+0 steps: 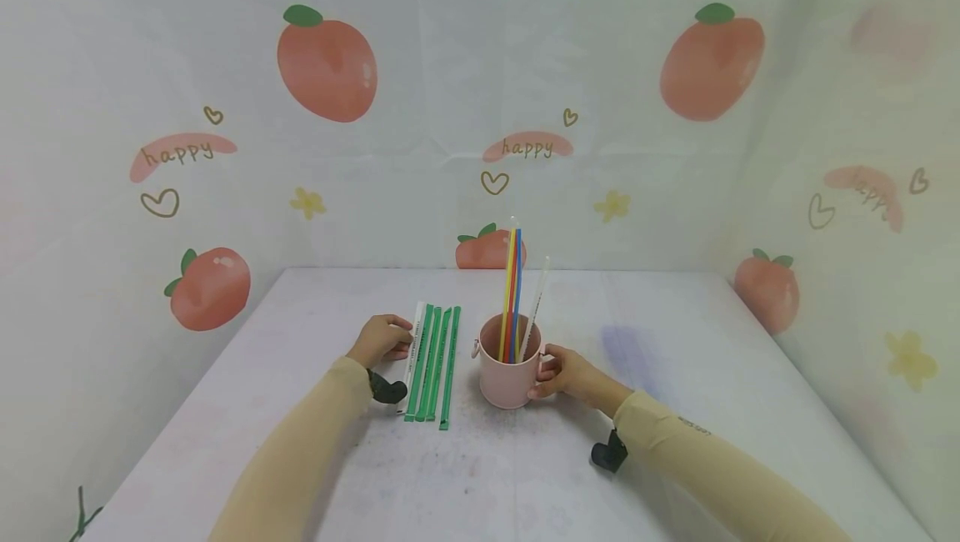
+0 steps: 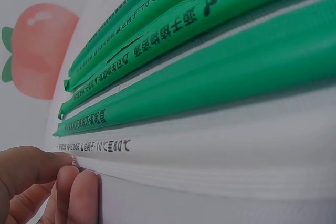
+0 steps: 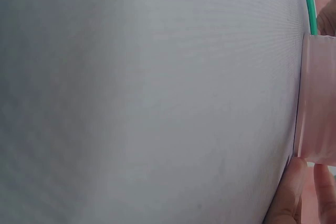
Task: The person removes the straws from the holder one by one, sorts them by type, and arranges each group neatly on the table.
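Observation:
In the head view my left hand (image 1: 381, 338) is at the left edge of a row of paper-wrapped straws. Its thumb and fingertips pinch the edge of the white-wrapped straw (image 2: 184, 163), seen close in the left wrist view. Beside that straw lie several green-wrapped straws (image 1: 429, 367), side by side and printed with dark lettering. My right hand (image 1: 572, 377) grips the right side of a pink bucket (image 1: 504, 385), thumb low on its wall. Yellow, red and blue straws (image 1: 517, 275) stand upright in the bucket, and a white straw (image 1: 536, 300) leans right.
A white cloth-covered table (image 1: 465, 484) bears everything. Behind it hangs a pale backdrop (image 1: 420, 192) printed with peaches and "happy". The bucket stands just right of the straw row. A bluish stain (image 1: 630, 354) marks the cloth at right.

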The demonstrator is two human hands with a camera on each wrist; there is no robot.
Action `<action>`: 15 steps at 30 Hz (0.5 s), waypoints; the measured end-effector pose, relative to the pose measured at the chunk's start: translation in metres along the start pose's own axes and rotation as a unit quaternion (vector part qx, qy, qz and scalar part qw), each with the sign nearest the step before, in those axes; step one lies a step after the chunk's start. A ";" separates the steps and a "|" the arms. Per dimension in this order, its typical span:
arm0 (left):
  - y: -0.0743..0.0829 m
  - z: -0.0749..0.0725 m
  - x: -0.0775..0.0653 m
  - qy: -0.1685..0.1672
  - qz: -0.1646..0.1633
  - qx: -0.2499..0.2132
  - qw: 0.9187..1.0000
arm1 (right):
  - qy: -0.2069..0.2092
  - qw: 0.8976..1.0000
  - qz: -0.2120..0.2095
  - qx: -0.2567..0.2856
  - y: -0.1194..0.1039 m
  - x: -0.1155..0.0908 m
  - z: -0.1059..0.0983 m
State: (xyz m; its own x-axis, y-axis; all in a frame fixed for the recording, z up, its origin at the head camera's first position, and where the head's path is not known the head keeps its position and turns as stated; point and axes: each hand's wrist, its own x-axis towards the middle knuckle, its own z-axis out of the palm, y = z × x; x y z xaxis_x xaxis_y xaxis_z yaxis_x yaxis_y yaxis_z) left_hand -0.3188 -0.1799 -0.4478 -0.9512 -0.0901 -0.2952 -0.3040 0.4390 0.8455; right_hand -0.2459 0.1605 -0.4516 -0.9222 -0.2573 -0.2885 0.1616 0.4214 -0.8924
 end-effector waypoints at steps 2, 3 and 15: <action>0.000 0.000 0.001 0.000 0.001 0.000 1.000 | 0.001 1.000 0.000 0.001 0.000 0.000 0.000; -0.001 0.000 0.001 0.001 0.001 -0.002 1.000 | 0.001 1.000 0.000 0.001 0.000 0.000 0.000; -0.003 -0.002 0.000 -0.004 0.007 -0.026 1.000 | 0.003 1.000 -0.001 -0.002 0.000 -0.001 0.001</action>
State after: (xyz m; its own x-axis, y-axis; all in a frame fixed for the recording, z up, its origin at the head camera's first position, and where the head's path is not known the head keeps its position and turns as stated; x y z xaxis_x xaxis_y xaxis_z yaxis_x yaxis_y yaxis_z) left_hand -0.3183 -0.1834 -0.4495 -0.9551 -0.0768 -0.2863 -0.2929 0.3930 0.8717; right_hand -0.2448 0.1602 -0.4514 -0.9246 -0.2524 -0.2854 0.1591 0.4249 -0.8911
